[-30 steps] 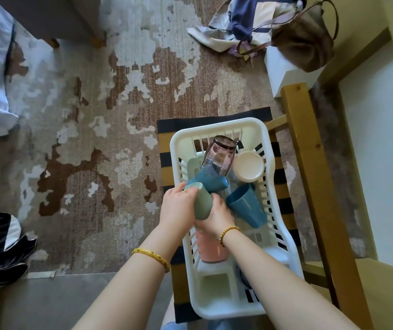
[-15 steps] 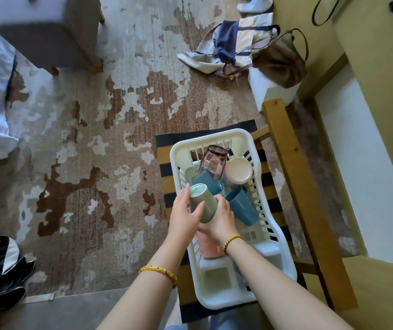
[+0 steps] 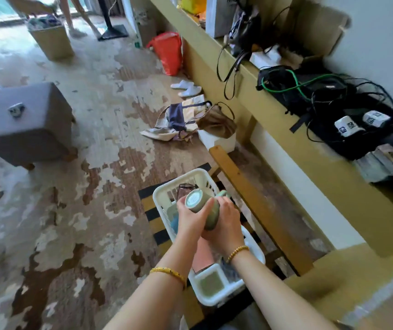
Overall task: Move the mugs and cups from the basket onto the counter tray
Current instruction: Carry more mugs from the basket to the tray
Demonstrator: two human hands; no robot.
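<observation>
A sage-green mug (image 3: 201,207) lies tilted on its side above the white plastic basket (image 3: 191,177), its pale base turned toward me. My left hand (image 3: 190,221) wraps its left side and my right hand (image 3: 226,225) holds its right side. Inside the basket a purple-tinted glass (image 3: 186,188) stands at the far end, a blue cup (image 3: 174,223) shows under my left hand, and a pink cup (image 3: 202,258) lies below my wrists. No tray is in view.
The basket rests on a striped cushion of a wooden chair (image 3: 250,191). An olive counter (image 3: 309,158) runs along the right, bearing black cables, bags and white blocks. A grey stool (image 3: 28,125), bags and slippers lie on the patterned carpet.
Both hands have lifted the green mug higher above the basket. My view has swung up, bringing the counter and the far room into sight.
</observation>
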